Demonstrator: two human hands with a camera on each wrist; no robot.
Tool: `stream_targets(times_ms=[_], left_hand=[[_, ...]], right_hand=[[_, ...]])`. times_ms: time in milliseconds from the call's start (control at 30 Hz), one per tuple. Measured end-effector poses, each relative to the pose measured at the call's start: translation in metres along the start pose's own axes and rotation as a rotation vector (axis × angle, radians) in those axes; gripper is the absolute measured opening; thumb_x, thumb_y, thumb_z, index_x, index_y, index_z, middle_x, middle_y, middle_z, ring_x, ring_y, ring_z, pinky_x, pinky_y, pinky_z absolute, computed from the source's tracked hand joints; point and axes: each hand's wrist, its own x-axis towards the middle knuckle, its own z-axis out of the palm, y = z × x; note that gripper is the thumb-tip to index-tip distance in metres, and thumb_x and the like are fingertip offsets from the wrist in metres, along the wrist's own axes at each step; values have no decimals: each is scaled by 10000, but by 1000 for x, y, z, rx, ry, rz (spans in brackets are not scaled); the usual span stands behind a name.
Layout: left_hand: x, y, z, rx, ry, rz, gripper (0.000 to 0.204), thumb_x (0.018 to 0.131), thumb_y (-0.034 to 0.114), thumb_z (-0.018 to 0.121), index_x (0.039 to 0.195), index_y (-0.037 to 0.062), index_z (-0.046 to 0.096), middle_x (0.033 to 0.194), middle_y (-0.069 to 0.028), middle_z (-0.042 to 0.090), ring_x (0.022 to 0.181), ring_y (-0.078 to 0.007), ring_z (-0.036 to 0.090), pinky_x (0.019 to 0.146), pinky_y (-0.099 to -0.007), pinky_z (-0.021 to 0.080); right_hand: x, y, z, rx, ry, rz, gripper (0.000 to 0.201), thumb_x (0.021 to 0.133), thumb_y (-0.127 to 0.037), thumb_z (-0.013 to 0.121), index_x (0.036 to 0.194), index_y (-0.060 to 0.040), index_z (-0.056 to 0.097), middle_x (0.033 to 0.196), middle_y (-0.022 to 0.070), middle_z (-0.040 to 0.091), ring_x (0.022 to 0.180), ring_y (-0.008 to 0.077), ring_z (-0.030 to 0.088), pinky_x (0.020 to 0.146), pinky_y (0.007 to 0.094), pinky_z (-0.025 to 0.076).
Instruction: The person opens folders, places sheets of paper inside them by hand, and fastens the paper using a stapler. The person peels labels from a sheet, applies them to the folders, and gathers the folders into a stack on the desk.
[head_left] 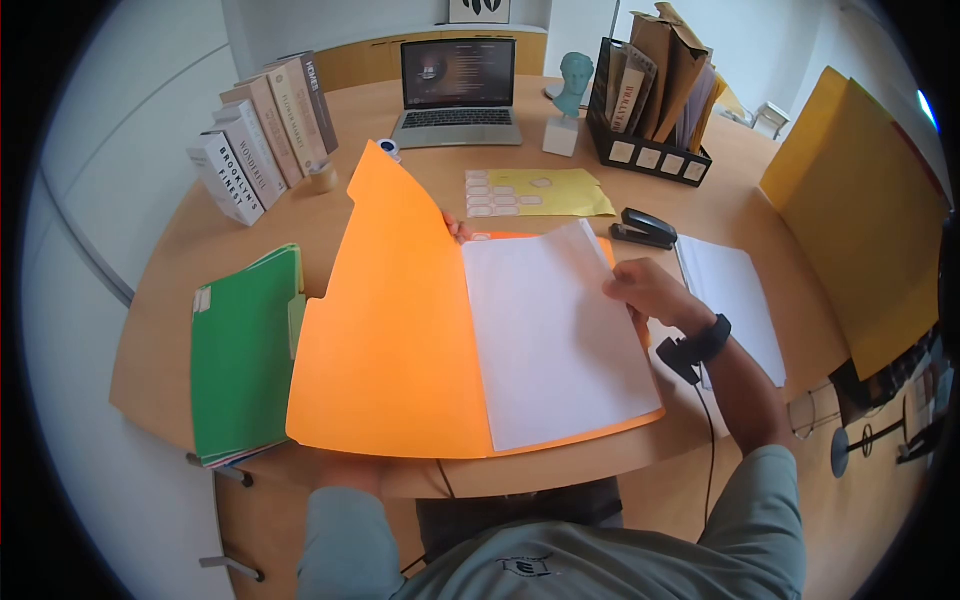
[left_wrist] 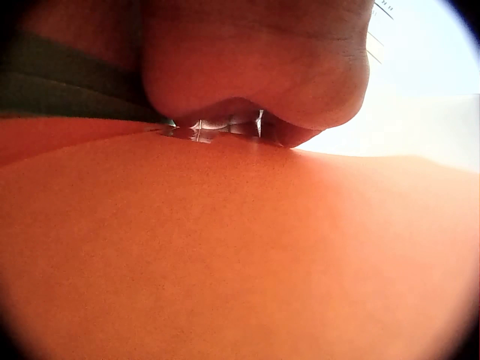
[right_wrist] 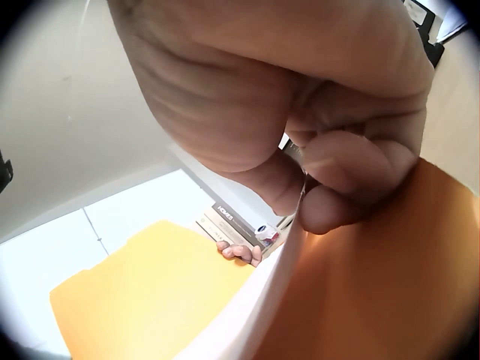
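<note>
An orange file folder (head_left: pixel 385 335) is spread open in front of me above the table's near edge. White paper (head_left: pixel 560 340) lies against its right half. Behind the left flap my left hand (head_left: pixel 457 228) supports the folder, mostly hidden, with fingertips curled over the top near the fold. The right wrist view shows those fingers (right_wrist: pixel 240 253) gripping the folder's edge. My right hand (head_left: pixel 655 290) pinches the paper's right edge between thumb and fingers. In the right wrist view the paper's edge runs up into that pinch, beside the orange back flap (right_wrist: pixel 375 277).
Green folders (head_left: pixel 245 350) lie at the left, below a row of books (head_left: pixel 275 130). A laptop (head_left: pixel 458 95), a bust (head_left: pixel 570 100) and a black file holder (head_left: pixel 650 155) stand behind. A yellow envelope (head_left: pixel 540 192), a stapler (head_left: pixel 645 230) and white sheets (head_left: pixel 735 300) lie nearby.
</note>
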Motion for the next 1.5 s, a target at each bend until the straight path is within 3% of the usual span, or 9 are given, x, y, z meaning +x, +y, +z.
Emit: stream_targets(times_ms=[67, 267, 367, 467, 667, 867, 1067, 1500], left_hand=[[-1, 0, 0, 1, -2, -2, 298, 962, 324, 623, 1003, 29, 613, 908, -69, 584, 920, -237, 540, 918, -357, 429], [2, 2, -5, 18, -3, 0, 308, 963, 334, 621, 1008, 29, 611, 911, -69, 584, 924, -238, 538, 923, -358, 423], [3, 3, -6, 21, -4, 0, 314, 963, 338, 620, 1010, 29, 611, 913, -69, 584, 926, -238, 536, 926, -358, 420], [4, 1, -13, 27, -7, -5, 319, 963, 343, 619, 1012, 28, 610, 914, -69, 583, 928, -238, 535, 929, -358, 417], [9, 6, -12, 34, -23, -10, 329, 964, 352, 616, 1017, 28, 609, 918, -70, 583, 932, -239, 532, 934, -359, 410], [9, 4, -17, 30, -48, -24, 339, 965, 361, 614, 1022, 27, 608, 921, -70, 583, 936, -240, 529, 939, -359, 404], [3, 2, -11, 26, -2, -30, 362, 961, 393, 617, 1017, 35, 612, 902, -75, 587, 932, -251, 542, 929, -370, 413], [8, 0, -20, 44, 3, -14, 355, 966, 390, 611, 1009, 38, 621, 893, -76, 591, 922, -251, 547, 915, -378, 423]], right_hand=[[-2, -2, 1, -12, 3, 14, 334, 973, -310, 612, 809, -19, 603, 625, 36, 578, 510, 106, 566, 481, 240, 432], [-6, 14, -6, 492, -107, 28, 300, 993, -269, 597, 815, -29, 607, 697, 49, 612, 539, 113, 587, 499, 242, 485], [-3, 27, -10, 536, -184, 51, 256, 989, -228, 599, 840, -21, 624, 728, 52, 622, 560, 114, 601, 513, 238, 505], [4, 36, -4, 478, -132, 6, 231, 982, -170, 567, 834, 1, 608, 694, 66, 640, 545, 132, 630, 482, 257, 531], [-7, 18, -2, 275, -54, 16, 227, 949, -193, 612, 808, -15, 621, 678, 44, 625, 511, 84, 571, 463, 205, 451], [-8, 19, 1, 280, -38, 53, 234, 940, -204, 618, 794, -22, 624, 654, 17, 599, 523, 63, 545, 447, 199, 393], [-20, 1, 3, 73, 4, 91, 264, 896, -262, 633, 765, -34, 630, 663, -5, 608, 524, 47, 540, 407, 200, 354], [-19, 8, 2, 44, -3, 80, 256, 889, -251, 640, 744, -41, 620, 667, 0, 617, 528, 48, 538, 426, 205, 347]])
